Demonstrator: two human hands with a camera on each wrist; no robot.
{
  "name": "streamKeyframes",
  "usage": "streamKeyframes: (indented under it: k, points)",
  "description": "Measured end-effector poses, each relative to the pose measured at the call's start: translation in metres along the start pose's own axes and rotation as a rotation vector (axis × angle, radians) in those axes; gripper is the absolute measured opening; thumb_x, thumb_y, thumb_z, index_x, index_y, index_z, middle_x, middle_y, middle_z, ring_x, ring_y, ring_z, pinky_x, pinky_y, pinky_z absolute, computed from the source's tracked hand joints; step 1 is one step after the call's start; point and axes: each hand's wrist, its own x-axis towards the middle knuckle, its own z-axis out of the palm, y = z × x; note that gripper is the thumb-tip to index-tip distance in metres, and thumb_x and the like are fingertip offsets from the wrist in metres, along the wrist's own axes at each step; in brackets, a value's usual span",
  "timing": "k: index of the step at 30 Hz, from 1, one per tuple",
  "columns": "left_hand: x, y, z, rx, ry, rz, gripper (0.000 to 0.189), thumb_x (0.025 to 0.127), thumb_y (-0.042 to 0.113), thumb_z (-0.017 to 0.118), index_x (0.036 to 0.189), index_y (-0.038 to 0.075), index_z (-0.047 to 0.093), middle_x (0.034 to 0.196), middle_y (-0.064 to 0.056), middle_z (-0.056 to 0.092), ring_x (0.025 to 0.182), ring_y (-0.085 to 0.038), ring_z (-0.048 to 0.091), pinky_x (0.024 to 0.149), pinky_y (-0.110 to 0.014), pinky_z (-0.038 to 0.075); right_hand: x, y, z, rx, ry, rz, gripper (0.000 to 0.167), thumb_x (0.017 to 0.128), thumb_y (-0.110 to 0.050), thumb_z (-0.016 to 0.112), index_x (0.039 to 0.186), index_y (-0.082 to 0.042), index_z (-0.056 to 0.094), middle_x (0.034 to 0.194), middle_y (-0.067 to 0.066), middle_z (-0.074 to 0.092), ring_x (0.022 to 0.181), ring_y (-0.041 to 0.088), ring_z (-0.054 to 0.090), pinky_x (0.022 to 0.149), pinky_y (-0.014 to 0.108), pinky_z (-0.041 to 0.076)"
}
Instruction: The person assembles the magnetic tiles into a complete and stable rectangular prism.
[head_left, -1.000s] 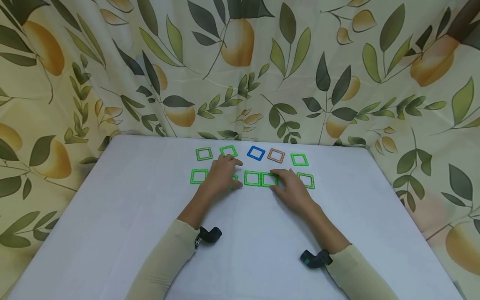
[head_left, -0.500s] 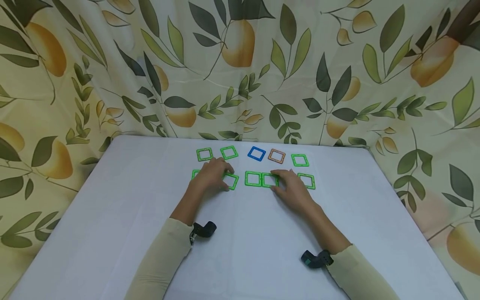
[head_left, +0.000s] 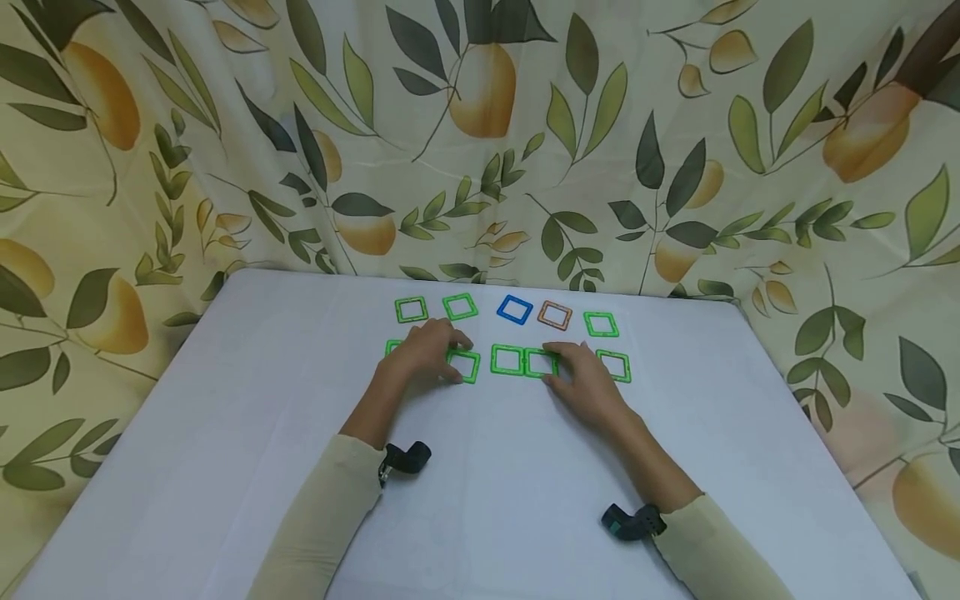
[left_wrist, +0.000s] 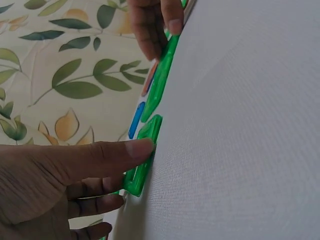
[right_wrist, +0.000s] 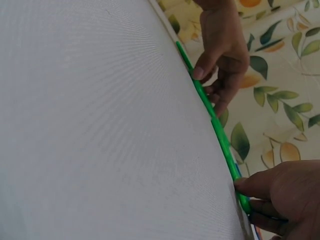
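My left hand grips a green square frame tile across its near and far edges. In the left wrist view its thumb lies on that tile's near edge. Just to the right, two green square frame tiles lie side by side, edges meeting. My right hand holds the right one of this pair between thumb and fingers, as the right wrist view also shows at the green edge. A narrow gap separates the left hand's tile from the pair.
Behind lies a row of square frames: two green, one blue, one orange and another green. One green tile is partly hidden by my left hand; another lies beyond my right. A patterned cloth hangs behind the table.
My left hand has shifted left from over its green tile, uncovering more of it, and the tile has turned slightly straighter. My right hand stays in place on its tile.
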Motion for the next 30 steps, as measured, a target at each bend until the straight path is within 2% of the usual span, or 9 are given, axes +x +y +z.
streamKeyframes:
  k: [7,13,16,21,28,30]
  points:
    - [0.002,-0.002,0.002,0.040,-0.003,0.030,0.066,0.073,0.022,0.100,0.132,0.014,0.072,0.118,-0.005,0.068,0.115,-0.025,0.056,0.108,-0.049,0.040,-0.001,0.000,0.001,-0.002,-0.001,0.004,0.055,0.099,-0.016,0.074,0.150,-0.008,0.055,0.154,0.015,0.053,0.151,0.037,0.036,0.126,0.051,0.016]
    - [0.004,-0.004,0.002,-0.009,0.014,0.045,0.060,0.074,0.020,0.099,0.129,0.009,0.075,0.122,-0.004,0.070,0.118,-0.023,0.057,0.109,-0.041,0.043,0.000,-0.001,0.001,-0.005,0.007,0.003,0.055,0.099,-0.016,0.074,0.150,-0.008,0.056,0.154,0.014,0.053,0.151,0.036,0.037,0.127,0.049,0.015]
    - [0.006,-0.006,0.002,-0.039,0.022,0.072,0.057,0.076,0.018,0.097,0.128,0.006,0.075,0.125,-0.005,0.070,0.119,-0.022,0.058,0.108,-0.037,0.046,0.001,-0.002,0.000,0.001,0.002,0.016,0.055,0.099,-0.016,0.075,0.150,-0.008,0.056,0.154,0.014,0.053,0.151,0.036,0.037,0.127,0.050,0.015]
    - [0.008,-0.007,0.001,-0.104,0.038,0.097,0.058,0.079,0.019,0.095,0.130,0.005,0.072,0.122,-0.007,0.067,0.113,-0.023,0.058,0.103,-0.037,0.048,0.002,-0.002,-0.001,-0.003,-0.012,0.031,0.057,0.099,-0.016,0.075,0.151,-0.008,0.055,0.155,0.015,0.052,0.152,0.036,0.035,0.126,0.053,0.016]
    - [0.010,-0.007,-0.001,-0.175,0.069,0.111,0.057,0.081,0.023,0.094,0.129,0.005,0.068,0.116,-0.008,0.066,0.110,-0.025,0.060,0.099,-0.039,0.050,0.004,-0.005,-0.004,0.014,-0.022,0.023,0.055,0.099,-0.015,0.074,0.150,-0.004,0.055,0.152,0.016,0.054,0.148,0.038,0.039,0.122,0.054,0.028]
    - [0.011,-0.007,-0.002,-0.187,0.079,0.127,0.057,0.082,0.022,0.093,0.130,0.004,0.068,0.117,-0.009,0.067,0.110,-0.025,0.060,0.098,-0.039,0.050,0.004,-0.006,-0.004,0.017,-0.021,0.021,0.055,0.099,-0.014,0.073,0.149,-0.003,0.056,0.152,0.017,0.054,0.148,0.038,0.039,0.122,0.054,0.028]
